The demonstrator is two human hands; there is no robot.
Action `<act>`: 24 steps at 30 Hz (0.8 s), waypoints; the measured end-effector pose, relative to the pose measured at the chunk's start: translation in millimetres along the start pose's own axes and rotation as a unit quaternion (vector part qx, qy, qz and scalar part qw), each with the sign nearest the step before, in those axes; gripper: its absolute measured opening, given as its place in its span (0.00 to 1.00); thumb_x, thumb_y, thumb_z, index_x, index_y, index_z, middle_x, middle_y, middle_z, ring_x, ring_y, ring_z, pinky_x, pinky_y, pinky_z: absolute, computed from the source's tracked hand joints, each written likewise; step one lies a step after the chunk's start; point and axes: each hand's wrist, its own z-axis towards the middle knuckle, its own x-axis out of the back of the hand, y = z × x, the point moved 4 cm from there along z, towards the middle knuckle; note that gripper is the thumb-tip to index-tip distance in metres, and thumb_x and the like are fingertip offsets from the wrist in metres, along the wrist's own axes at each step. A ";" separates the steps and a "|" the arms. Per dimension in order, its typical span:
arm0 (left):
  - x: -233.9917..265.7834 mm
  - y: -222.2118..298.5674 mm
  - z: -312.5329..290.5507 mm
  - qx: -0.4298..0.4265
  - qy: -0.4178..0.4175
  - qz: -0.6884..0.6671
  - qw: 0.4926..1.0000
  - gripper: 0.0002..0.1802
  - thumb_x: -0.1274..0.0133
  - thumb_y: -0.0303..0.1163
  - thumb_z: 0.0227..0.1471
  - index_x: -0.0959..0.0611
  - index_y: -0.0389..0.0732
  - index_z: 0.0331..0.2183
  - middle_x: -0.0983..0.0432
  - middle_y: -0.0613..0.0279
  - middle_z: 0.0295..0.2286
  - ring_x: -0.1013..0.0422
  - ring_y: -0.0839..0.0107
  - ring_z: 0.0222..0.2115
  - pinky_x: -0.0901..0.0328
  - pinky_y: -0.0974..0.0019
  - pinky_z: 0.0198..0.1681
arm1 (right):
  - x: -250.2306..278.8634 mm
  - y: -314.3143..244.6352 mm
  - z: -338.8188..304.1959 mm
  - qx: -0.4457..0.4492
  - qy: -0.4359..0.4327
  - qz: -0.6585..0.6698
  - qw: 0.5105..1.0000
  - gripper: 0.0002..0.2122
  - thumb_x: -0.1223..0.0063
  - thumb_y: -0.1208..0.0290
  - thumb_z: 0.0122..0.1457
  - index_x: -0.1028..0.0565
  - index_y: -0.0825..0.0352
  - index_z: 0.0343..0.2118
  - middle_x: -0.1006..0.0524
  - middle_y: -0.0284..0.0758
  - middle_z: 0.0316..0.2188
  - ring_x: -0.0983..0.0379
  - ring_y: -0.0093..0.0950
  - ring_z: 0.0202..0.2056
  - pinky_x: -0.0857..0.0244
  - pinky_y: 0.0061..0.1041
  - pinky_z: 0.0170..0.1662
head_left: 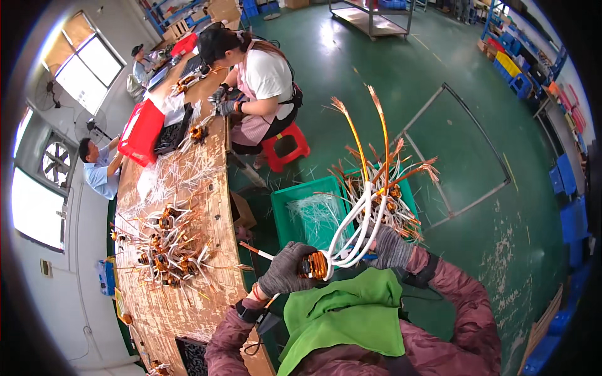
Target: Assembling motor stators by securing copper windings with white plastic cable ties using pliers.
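Both gloved hands: left hand (285, 268) grips copper coil (313, 265), right hand (390, 247) holds white-sleeved leads (357, 232).

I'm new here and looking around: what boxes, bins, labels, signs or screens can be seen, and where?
Green bin: floor ahead of the hands, open, rectangular.
Red bin: far on the wooden bench, rectangular.
Cardboard box: small, brown, under the bench edge.
Blue bins: stacked along the right wall.
Yellow bin: right shelf.
No signs or screens can be made out.

Green crate (295, 210) and raised wires (367, 150) block the way ahead; the bench (213, 188) crowds the left; open floor (476, 238) lies right.
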 end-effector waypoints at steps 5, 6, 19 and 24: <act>-1.3 2.4 -1.7 0.000 0.003 -0.001 1.000 0.38 0.31 0.47 0.27 0.25 0.37 0.41 0.28 0.53 0.32 0.32 0.55 0.35 0.35 0.58 0.41 | 15.4 -11.3 2.9 0.004 -0.002 -0.052 0.999 0.21 0.43 0.69 0.39 0.28 0.62 0.42 0.27 0.42 0.38 0.28 0.42 0.37 0.32 0.36 0.40; -2.5 2.0 -1.3 -0.002 0.003 0.000 1.000 0.38 0.31 0.47 0.27 0.25 0.37 0.41 0.28 0.53 0.32 0.32 0.55 0.35 0.35 0.58 0.41 | 13.9 -11.0 0.9 0.004 -0.001 -0.054 0.999 0.21 0.43 0.69 0.39 0.28 0.62 0.42 0.27 0.42 0.38 0.28 0.42 0.37 0.32 0.36 0.40; 83.9 -25.7 -4.8 0.068 0.190 -0.479 0.855 0.36 0.38 0.23 0.30 0.29 0.38 0.48 0.28 0.59 0.43 0.30 0.67 0.44 0.34 0.62 0.49 | 49.9 14.2 -6.4 -0.158 0.123 -0.091 0.976 0.17 0.43 0.69 0.42 0.26 0.63 0.39 0.26 0.40 0.28 0.27 0.39 0.31 0.32 0.37 0.34; 78.6 -58.5 5.0 0.042 0.192 -0.764 0.615 0.33 0.41 0.38 0.45 0.33 0.37 0.51 0.30 0.53 0.45 0.31 0.59 0.45 0.35 0.56 0.51 | 25.4 4.7 15.0 -0.137 0.142 -0.074 0.978 0.21 0.42 0.68 0.40 0.26 0.59 0.42 0.26 0.42 0.34 0.27 0.41 0.33 0.31 0.37 0.37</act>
